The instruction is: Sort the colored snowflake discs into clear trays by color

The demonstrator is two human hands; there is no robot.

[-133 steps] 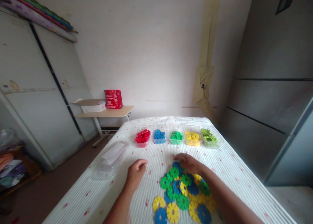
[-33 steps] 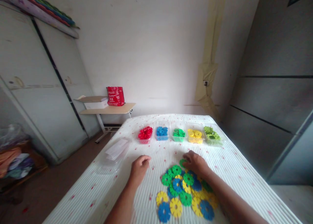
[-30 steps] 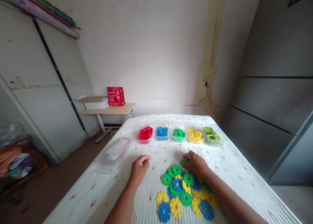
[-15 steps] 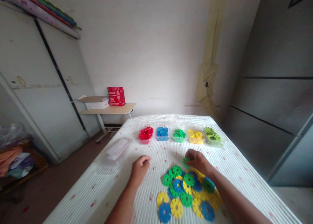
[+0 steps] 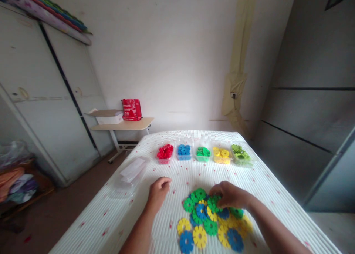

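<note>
We are noticing the room's far corner.
A red bag point(image 5: 131, 109) is sitting on a side table point(image 5: 122, 126) beside the wardrobe point(image 5: 41, 109).

A home bedroom: wardrobe point(image 5: 41, 109), folded quilts point(image 5: 47, 13) on top.

The person's body appeared in the head view as two limbs only: the left hand point(image 5: 158, 191) with the left forearm point(image 5: 138, 231), and the right hand point(image 5: 230, 195) with the right forearm point(image 5: 274, 233). Both hands were bare, and both forearms were uncovered along the whole length shown, from the wrist to the lower edge of the frame. The left forearm was rendered soft and blurred near that edge, whereas the right forearm was reproduced somewhat more sharply.
</note>
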